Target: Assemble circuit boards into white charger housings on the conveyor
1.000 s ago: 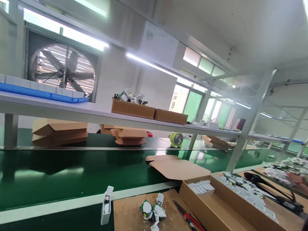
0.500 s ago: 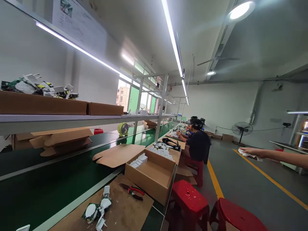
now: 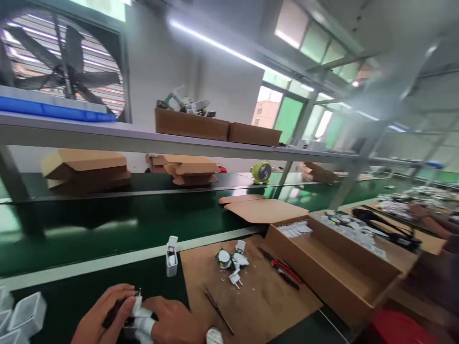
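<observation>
At the lower left, my left hand (image 3: 109,313) closes its thumb and fingers on a small white plastic piece with thin metal prongs (image 3: 138,306). My right hand (image 3: 174,321), with a round-faced watch (image 3: 214,336) at the wrist, grips the same piece from the other side. Part of the piece is hidden by my fingers. To the right on a brown cardboard sheet (image 3: 258,306) lie white parts with green circuit boards (image 3: 224,258), a white two-pin plug (image 3: 235,278), thin tweezers (image 3: 218,308) and red-and-black pliers (image 3: 281,270). A small white open case (image 3: 172,258) stands just beyond my hands.
Clear white plastic boxes (image 3: 28,313) sit at the left edge. An open cardboard box (image 3: 322,272) with white pieces stands at the right. A shelf (image 3: 136,139) crosses above the green belt (image 3: 118,234). Another person's hand (image 3: 419,210) is at far right, above a red stool (image 3: 401,327).
The view has swung left and down to the bench. My two hands on the white piece have come into view; the outstretched hand with white cloth at the right is gone.
</observation>
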Demonstrator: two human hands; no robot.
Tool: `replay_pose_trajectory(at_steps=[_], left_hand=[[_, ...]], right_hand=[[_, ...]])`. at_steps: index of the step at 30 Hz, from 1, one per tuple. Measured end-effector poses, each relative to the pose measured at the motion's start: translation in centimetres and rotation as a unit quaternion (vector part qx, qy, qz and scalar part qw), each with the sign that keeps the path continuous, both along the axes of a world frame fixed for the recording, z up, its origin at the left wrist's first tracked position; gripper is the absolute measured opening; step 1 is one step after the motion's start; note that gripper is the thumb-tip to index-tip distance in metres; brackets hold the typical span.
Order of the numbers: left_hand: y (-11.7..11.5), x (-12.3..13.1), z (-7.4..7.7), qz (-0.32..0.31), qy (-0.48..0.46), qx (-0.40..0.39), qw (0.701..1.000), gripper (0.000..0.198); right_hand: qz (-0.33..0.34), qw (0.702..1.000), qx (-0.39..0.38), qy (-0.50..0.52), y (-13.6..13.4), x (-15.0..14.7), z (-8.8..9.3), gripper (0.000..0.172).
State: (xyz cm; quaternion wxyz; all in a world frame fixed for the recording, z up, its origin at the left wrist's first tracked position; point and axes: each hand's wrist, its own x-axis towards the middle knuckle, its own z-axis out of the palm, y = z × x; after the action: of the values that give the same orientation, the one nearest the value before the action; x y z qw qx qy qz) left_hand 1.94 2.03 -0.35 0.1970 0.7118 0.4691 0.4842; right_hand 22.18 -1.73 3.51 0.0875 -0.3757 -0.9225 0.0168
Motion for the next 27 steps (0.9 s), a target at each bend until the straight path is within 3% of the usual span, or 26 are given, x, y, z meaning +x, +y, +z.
replay_pose_trajectory(at_steps=[2, 4, 8, 11, 15, 22, 24, 27], left_hand=[[-0.9, -2.4, -0.5, 0.001, -0.006, -0.030, 1.000, 0.039], [-1.3, -3.2, -0.4, 0.004, -0.021, -0.051, 0.998, 0.037], [-1.1, -2.9, 0.9, 0.025, -0.063, -0.064, 0.996, 0.037], [-0.9, -2.9, 1.6, 0.051, -0.094, -0.072, 0.992, 0.037], [-0.7, -3.1, 1.6, 0.055, -0.099, -0.082, 0.990, 0.033], [-0.8, -2.5, 0.6, -0.020, -0.049, -0.050, 0.997, 0.029], [-0.9, -2.2, -0.1, -0.057, -0.029, -0.035, 0.997, 0.036], [-1.1, -1.8, -1.0, -0.094, 0.000, -0.026, 0.995, 0.077]], right_hand=[[0.010, 0.998, 0.017, 0.056, 1.5, 0.1, -1.4, 0.036], [0.023, 0.992, 0.031, 0.118, 2.6, 0.5, -1.8, 0.042], [0.039, 0.978, 0.055, 0.196, 3.8, 0.9, -0.3, 0.051], [0.032, 0.975, 0.052, 0.214, 4.3, 0.5, 0.1, 0.049], [0.062, 0.978, -0.005, 0.198, 4.8, -0.3, -1.0, 0.041], [0.061, 0.977, -0.004, 0.205, 4.9, -0.1, -2.3, 0.049], [0.059, 0.975, -0.003, 0.215, 4.9, 0.0, -2.6, 0.052], [0.055, 0.969, -0.008, 0.239, 4.7, 0.2, -2.4, 0.059]])
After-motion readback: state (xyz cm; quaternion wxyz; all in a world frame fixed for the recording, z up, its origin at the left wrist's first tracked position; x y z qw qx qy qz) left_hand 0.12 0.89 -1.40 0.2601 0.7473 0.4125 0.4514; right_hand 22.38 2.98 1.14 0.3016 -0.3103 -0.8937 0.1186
